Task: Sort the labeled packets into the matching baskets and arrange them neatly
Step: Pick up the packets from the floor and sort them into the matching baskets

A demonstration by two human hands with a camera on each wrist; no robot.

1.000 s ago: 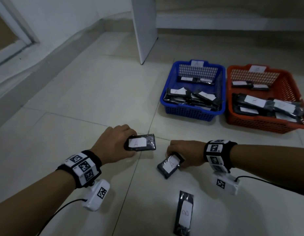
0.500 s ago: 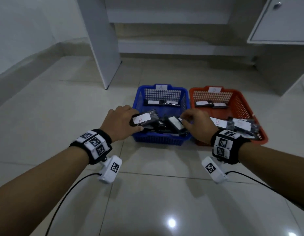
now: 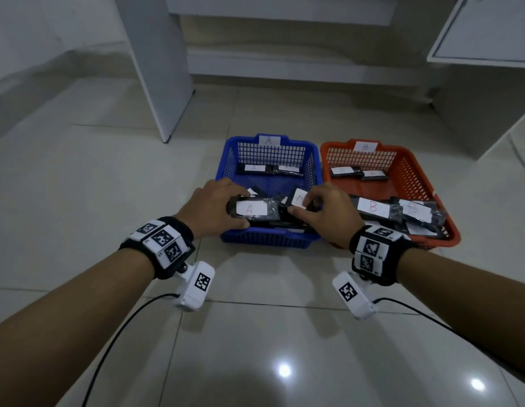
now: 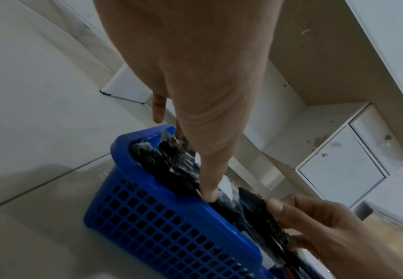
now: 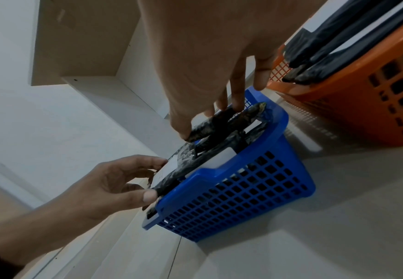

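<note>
Blue basket (image 3: 270, 240) marked A stands on the tiled floor (image 3: 108, 183), just beside the orange basket (image 3: 425, 239) marked B. We note the left hand (image 3: 209, 211) gripping a black packet labelled A (image 3: 251, 209) between thumb and fingers, over the blue basket's near end. We note the right hand (image 3: 325, 214) pinching a second labelled packet (image 3: 298, 198) at the same end. Further packets lie in both baskets; those in the orange one show B labels (image 3: 372, 206)
</note>
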